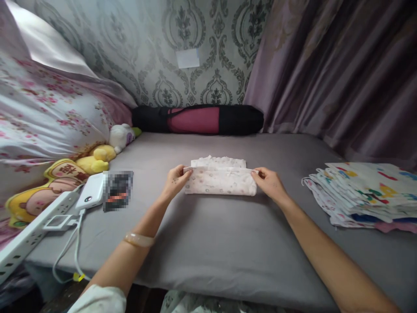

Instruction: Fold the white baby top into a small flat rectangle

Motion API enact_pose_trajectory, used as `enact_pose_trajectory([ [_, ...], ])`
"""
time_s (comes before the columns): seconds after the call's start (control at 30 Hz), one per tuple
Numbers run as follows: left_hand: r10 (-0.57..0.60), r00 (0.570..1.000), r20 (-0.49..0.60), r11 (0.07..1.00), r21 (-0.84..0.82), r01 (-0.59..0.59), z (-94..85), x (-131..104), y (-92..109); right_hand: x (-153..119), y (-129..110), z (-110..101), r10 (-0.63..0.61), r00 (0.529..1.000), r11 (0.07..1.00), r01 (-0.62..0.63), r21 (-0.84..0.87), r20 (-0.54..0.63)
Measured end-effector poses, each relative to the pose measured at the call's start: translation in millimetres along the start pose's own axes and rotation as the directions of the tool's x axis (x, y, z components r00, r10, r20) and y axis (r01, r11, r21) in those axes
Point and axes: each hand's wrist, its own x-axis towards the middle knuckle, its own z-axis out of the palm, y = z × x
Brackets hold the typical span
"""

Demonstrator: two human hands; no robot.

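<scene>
A pale pink patterned cloth garment lies folded on the grey sheet, with a ruffled edge showing behind its top fold. My left hand pinches the left end of that fold between thumb and fingers. At the opposite end, my right hand pinches the other corner, so the upper edge is stretched straight between both hands. What kind of garment it is cannot be made out.
To the right is a stack of folded printed cloths. A power strip, a white power bank with cables and plush toys lie left. A black and pink long bag rests against the wall.
</scene>
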Motion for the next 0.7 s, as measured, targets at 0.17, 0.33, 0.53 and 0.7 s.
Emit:
enact_pose_trajectory([
  [0.17, -0.032, 0.995, -0.099, 0.987, 0.154, 0.047, 18.1, 28, -14, 26, 9, 23, 0.138, 0.989, 0.985, -0.142, -0.094, -0.042],
  [0.33, -0.014, 0.989, -0.151, 0.949, 0.309, 0.06, 31.0, 49, -25, 41, -6, 35, 0.233, 0.969, 0.914, -0.245, -0.322, -0.078],
  [0.53, 0.043, 0.984, -0.172, 0.902, 0.431, 0.036, 42.9, 59, -29, 46, -15, 47, 0.244, 0.966, 0.852, -0.257, -0.457, -0.088],
  [0.7, 0.057, 0.983, -0.176, 0.881, 0.473, 0.034, 48.8, 63, -30, 49, -16, 52, 0.233, 0.97, 0.813, -0.23, -0.536, -0.062],
])
